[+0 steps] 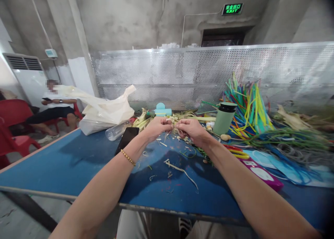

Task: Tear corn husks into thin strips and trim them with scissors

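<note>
Over the middle of the blue table, my left hand [159,128] and my right hand [191,130] are held close together, fingertips facing. Both are closed in a pinch. A thin pale strip, which looks like dried husk, shows at the fingertips; the fingers hide most of it. Pale husks and stalks [143,120] lie just beyond the hands. Small scraps are scattered below them, with one longer pale strip [182,170] nearer the front edge.
Left: a black phone [127,140], a clear bottle [114,131] and a white plastic bag [104,113]. Right: a green tumbler [224,118], colourful strips [252,110], green cords [289,139], yellow-handled scissors [238,154] and a purple packet [263,172]. Perforated metal panels [156,71] stand behind. A person [58,105] sits far left.
</note>
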A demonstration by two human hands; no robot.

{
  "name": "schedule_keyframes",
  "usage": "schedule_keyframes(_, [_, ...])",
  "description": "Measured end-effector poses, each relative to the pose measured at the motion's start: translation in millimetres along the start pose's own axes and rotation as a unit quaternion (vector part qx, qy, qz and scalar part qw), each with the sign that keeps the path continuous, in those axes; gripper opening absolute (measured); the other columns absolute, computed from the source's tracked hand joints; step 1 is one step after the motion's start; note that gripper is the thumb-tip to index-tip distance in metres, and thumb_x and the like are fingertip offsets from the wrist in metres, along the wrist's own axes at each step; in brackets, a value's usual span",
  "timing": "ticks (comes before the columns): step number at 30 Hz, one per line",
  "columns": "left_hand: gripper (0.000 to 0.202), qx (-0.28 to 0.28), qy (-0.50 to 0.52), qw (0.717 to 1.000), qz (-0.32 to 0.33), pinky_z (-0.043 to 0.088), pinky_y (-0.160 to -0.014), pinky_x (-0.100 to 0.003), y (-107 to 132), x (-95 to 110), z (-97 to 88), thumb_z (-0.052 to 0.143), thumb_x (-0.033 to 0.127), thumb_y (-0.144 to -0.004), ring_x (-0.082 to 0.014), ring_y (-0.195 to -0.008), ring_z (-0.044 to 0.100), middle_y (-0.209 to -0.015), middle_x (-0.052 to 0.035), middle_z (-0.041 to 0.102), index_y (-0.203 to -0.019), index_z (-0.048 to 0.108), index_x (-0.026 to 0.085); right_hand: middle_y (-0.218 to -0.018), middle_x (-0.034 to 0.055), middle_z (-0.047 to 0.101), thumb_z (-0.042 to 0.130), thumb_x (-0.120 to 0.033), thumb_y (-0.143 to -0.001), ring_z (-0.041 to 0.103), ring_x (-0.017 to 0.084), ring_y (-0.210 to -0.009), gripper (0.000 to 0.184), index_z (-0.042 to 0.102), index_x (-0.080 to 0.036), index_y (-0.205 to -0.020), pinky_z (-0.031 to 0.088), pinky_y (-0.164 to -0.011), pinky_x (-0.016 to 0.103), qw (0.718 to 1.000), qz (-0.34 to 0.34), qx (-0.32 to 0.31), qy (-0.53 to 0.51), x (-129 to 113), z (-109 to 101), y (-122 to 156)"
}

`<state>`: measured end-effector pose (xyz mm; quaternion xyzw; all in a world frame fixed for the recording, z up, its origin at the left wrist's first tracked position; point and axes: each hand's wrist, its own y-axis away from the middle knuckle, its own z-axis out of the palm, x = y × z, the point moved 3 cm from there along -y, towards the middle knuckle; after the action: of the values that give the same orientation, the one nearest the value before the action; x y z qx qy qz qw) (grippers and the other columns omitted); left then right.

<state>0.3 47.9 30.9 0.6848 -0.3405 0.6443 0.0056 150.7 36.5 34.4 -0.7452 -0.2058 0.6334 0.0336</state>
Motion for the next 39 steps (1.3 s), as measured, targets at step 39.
schedule_keyframes(39, [0.026, 0.020, 0.111, 0.994, -0.015, 0.032, -0.060, -0.027, 0.4, -1.9, -0.5, 0.072, 0.027, -0.069, -0.0076, -0.054, 0.043, -0.056, 0.0024, 0.049, -0.059, 0.051, 0.015, -0.077, 0.0073, 0.071, 0.048, -0.017, -0.075, 0.061, 0.016, -0.069, 0.023, 0.070, -0.013, -0.081, 0.045, -0.065, 0.027, 0.957, -0.126, 0.111, 0.238, -24.4, -22.6, -1.0])
